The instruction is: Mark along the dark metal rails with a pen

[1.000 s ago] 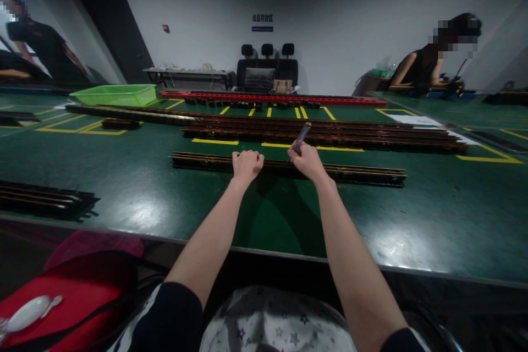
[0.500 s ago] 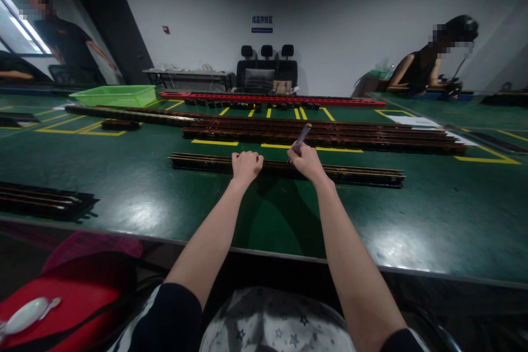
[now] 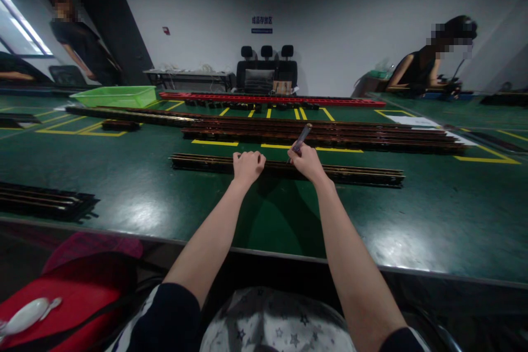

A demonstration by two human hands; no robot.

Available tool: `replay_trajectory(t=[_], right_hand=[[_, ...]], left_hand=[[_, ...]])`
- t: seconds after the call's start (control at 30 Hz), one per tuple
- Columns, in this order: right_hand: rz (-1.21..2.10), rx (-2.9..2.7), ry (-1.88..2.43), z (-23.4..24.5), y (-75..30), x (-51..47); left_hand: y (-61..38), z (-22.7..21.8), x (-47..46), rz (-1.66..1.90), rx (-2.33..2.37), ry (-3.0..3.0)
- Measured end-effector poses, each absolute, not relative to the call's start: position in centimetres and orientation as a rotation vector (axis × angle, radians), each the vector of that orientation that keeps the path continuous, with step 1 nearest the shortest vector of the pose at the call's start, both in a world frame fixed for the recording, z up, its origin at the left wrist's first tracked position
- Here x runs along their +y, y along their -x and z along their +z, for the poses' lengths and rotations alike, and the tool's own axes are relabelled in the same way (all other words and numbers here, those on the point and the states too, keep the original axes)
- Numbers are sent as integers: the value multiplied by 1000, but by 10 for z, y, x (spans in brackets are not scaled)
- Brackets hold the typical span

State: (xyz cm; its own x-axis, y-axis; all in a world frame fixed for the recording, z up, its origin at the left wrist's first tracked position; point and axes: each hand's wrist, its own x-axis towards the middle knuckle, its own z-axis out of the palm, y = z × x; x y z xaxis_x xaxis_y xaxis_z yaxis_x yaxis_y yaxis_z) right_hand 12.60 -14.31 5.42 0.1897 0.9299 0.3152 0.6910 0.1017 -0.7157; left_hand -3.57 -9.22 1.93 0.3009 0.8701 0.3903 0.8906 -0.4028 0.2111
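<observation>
A long dark rail (image 3: 363, 174) with thin gold-coloured edges lies crosswise on the green table in front of me. My left hand (image 3: 248, 166) is closed over the rail left of its middle, fingers curled round the far side. My right hand (image 3: 306, 160) grips a slim tool with a clear, purplish handle (image 3: 303, 136), which looks like a small screwdriver or a pen. The handle tilts up and to the right. Its lower end points down at the rail, and my fingers hide the tip.
Behind the rail lies a bundle of similar rails (image 3: 330, 135). More rails (image 3: 41, 202) rest at the left edge. Farther back are a green basket (image 3: 115, 96) and a red rail (image 3: 272, 99). One person (image 3: 84, 44) stands at far left; another (image 3: 429, 63) sits at right.
My left hand has shifted very slightly right along the rail. My right hand and its tool look unchanged. The standing person at far left has moved right.
</observation>
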Motion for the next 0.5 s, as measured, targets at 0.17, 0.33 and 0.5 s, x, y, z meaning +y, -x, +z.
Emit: replay_trajectory(t=[0.17,0.33,0.5], right_hand=[[336,-1565,1643,50,-129,-139],[335,-1551,1619,46,-131,-136],[361,-1554,1628,47,-130,-137]], left_hand=[[24,18,-101,-762,-1532,2532],[18,14,-102,-654,-1417,2618],[20,12,-100,-585,-1421,2636]])
